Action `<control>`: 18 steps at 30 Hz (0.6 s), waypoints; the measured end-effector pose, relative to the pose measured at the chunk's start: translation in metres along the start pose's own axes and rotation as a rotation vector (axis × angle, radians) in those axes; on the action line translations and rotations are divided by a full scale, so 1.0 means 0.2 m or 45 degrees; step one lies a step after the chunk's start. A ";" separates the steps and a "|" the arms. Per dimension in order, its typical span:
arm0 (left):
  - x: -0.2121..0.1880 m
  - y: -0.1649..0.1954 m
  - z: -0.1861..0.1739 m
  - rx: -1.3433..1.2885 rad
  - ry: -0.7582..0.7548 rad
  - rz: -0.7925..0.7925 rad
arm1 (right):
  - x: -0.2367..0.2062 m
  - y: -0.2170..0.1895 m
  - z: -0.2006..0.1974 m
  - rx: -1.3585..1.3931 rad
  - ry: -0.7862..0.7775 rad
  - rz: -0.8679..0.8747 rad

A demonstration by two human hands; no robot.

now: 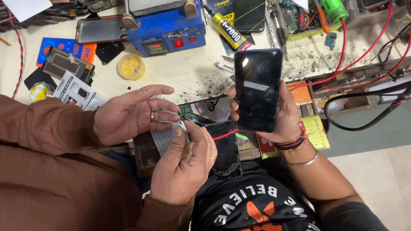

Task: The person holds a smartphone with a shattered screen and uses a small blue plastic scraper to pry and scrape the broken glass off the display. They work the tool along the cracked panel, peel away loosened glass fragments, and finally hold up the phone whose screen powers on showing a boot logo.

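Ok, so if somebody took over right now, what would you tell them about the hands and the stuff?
Right hand: gripping a dark phone upright, screen facing the camera.
Left hand: out of view.
A co-worker's hands, in brown sleeves, pinch a small pale strip just left of the phone.
A black panel lies flat on the bench edge, below the phone. A glue tube and a blue machine sit further back.
Done: the phone looks whole.
Left: its screen is not lit.

A scuffed cream workbench (188, 72) carries a blue heating station (165, 32), a yellow glue tub (130, 66) and a glue tube (229, 28)
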State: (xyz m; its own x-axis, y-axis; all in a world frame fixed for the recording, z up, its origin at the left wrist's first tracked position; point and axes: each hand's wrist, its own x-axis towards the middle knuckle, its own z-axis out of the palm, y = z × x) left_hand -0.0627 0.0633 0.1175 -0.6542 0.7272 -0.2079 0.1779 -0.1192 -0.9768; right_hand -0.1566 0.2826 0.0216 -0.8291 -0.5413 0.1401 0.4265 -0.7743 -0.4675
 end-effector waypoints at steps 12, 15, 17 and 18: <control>-0.03 -0.05 0.02 -0.132 0.023 0.031 | 0.03 0.01 0.00 -0.022 0.032 -0.006; -0.04 -0.05 0.02 -0.108 0.003 0.020 | 0.04 0.02 0.00 -0.001 0.020 0.023; -0.04 -0.05 0.02 -0.072 -0.003 0.011 | 0.04 0.02 -0.01 0.014 0.021 0.031; -0.04 -0.04 0.02 -0.069 -0.003 -0.002 | 0.04 0.03 -0.02 0.022 0.021 0.035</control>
State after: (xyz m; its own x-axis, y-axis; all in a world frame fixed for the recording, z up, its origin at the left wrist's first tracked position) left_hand -0.0617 0.0566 0.1275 -0.6564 0.7256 -0.2066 0.2166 -0.0811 -0.9729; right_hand -0.1627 0.2746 0.0176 -0.8228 -0.5571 0.1126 0.4555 -0.7648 -0.4556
